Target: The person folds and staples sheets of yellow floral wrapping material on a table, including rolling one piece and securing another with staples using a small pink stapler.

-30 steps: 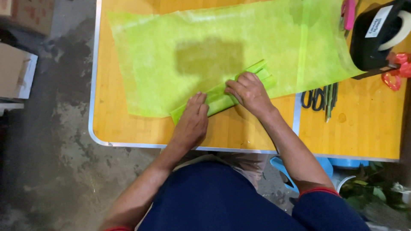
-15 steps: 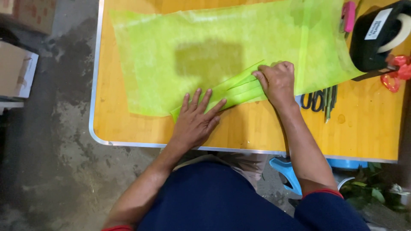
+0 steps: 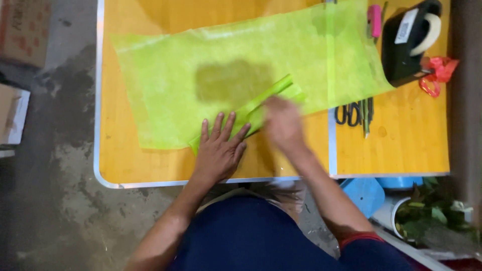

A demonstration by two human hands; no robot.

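On the orange surface lay a wide lime-green sheet, only its near edge pleated into a narrow folded strip, most still flat. The left hand pressed flat, fingers spread, on the strip; the blurred right hand rested on it, grip unclear.

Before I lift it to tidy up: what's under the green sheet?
Through the green sheet a dark rectangular patch shows, on the orange table. What it is cannot be told; the sheet covers it.
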